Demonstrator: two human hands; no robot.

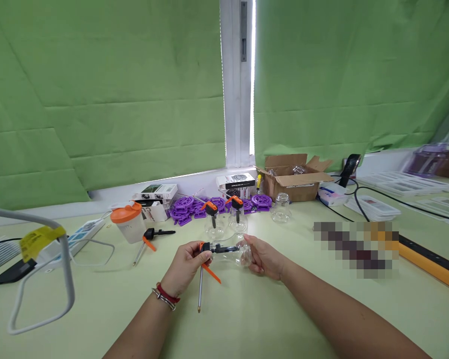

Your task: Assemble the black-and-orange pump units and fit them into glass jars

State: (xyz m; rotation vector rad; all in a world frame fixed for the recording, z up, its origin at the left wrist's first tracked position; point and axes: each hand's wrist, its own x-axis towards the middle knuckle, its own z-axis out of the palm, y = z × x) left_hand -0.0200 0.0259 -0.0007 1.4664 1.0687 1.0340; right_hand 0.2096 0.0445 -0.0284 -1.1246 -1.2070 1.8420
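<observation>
My left hand (185,264) grips a black spray head (206,247) with an orange trigger and a thin metal tube that points down toward me. Its black stem lies inside the neck of a clear bottle (244,257), tipped on its side. Around the bottle's base is my right hand (265,258), fingers closed. Just beyond stand two similar clear bottles, a left one (214,230) and a right one (238,222), both fitted with black and orange heads. A loose spray head (149,233) lies to the left. Whether the held head is screwed tight, I cannot tell.
A clear bottle without a head (282,212) stands at the back right, before an open cardboard box (295,188). Purple plastic parts (183,209) are heaped at the back. An orange-lidded container (129,227), a power strip (86,232) and a grey metal frame (68,279) occupy the left.
</observation>
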